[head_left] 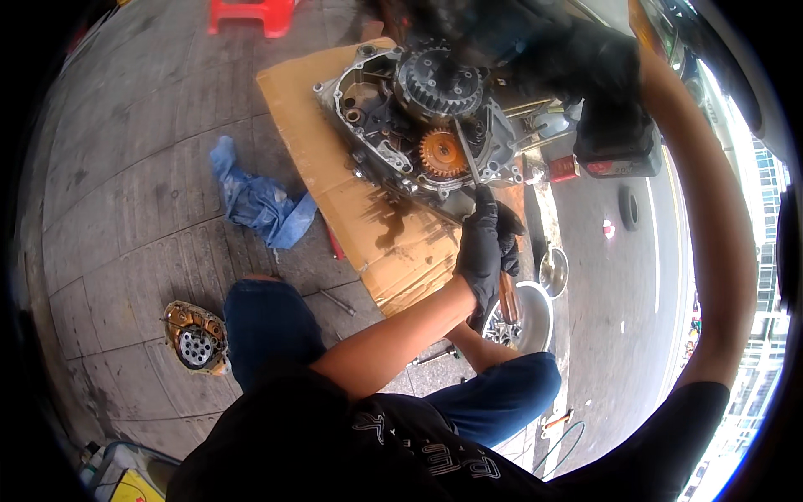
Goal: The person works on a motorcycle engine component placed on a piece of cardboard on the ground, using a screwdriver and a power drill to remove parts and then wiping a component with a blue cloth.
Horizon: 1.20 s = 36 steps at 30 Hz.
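A motorcycle engine case (393, 167) lies opened on a flattened cardboard box (335, 201). In it are a dark toothed clutch basket (431, 84) and an orange-tinted gear (443, 153). My gloved left hand (483, 247) is closed around a large screwdriver (508, 299); its brown handle shows below the fist. The blade reaches up beside the orange gear, its tip close to the clutch basket's teeth. My gloved right hand (598, 63) grips a cordless impact wrench (617, 146) above the engine, battery hanging down. The wrench's blurred front end hides part of the clutch basket.
A blue rag (255, 201) and a removed engine cover (196, 339) lie on the paving to the left. A metal bowl of small parts (535, 316) stands by my knee, near a smaller dish (553, 272). A red stool (251, 15) is far left; a tyre (629, 207) lies on the road.
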{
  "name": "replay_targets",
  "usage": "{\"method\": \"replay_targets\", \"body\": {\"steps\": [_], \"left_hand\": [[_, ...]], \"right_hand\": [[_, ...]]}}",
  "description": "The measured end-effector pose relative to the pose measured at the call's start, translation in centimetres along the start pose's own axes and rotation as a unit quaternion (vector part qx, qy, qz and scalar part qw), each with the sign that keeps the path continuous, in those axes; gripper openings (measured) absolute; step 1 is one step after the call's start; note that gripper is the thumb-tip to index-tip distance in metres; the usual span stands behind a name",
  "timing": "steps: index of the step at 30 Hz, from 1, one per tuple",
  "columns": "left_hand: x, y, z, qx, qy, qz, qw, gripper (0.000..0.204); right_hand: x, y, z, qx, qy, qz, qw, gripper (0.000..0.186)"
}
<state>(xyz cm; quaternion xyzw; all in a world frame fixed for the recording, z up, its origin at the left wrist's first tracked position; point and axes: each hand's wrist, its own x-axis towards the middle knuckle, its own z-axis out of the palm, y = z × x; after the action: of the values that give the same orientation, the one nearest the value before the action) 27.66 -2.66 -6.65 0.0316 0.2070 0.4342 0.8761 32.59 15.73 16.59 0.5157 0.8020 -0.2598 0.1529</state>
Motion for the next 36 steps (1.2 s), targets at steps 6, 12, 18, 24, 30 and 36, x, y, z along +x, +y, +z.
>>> {"method": "replay_targets", "body": {"steps": [6, 12, 18, 24, 30, 36], "left_hand": [[0.0, -0.1, -0.3, -0.008, 0.015, -0.001, 1.000, 0.058], [0.1, 0.3, -0.3, 0.002, 0.037, -0.004, 0.999, 0.055], [0.2, 0.1, -0.9, 0.006, 0.007, -0.006, 1.000, 0.053], [0.4, -0.4, -0.9, 0.007, 0.024, 0.015, 1.000, 0.053], [0.0, 0.1, -0.8, 0.016, 0.043, 0.008, 0.999, 0.051], [-0.1, 0.9, -1.2, 0.024, 0.028, -0.022, 0.999, 0.053]], "right_hand": [[0.0, -0.2, -0.3, 0.013, 0.001, 0.005, 1.000, 0.032], [-0.2, 0.2, -0.1, 0.023, 0.008, 0.006, 1.000, 0.030], [-0.7, 0.2, -0.3, 0.020, 0.009, 0.005, 1.000, 0.029], [-0.4, -0.5, 0.4, 0.022, 0.010, 0.011, 1.000, 0.027], [-0.4, -0.3, 0.6, 0.029, 0.018, 0.010, 0.999, 0.026], [-0.3, 0.4, 0.6, 0.038, 0.031, 0.000, 0.999, 0.024]]}}
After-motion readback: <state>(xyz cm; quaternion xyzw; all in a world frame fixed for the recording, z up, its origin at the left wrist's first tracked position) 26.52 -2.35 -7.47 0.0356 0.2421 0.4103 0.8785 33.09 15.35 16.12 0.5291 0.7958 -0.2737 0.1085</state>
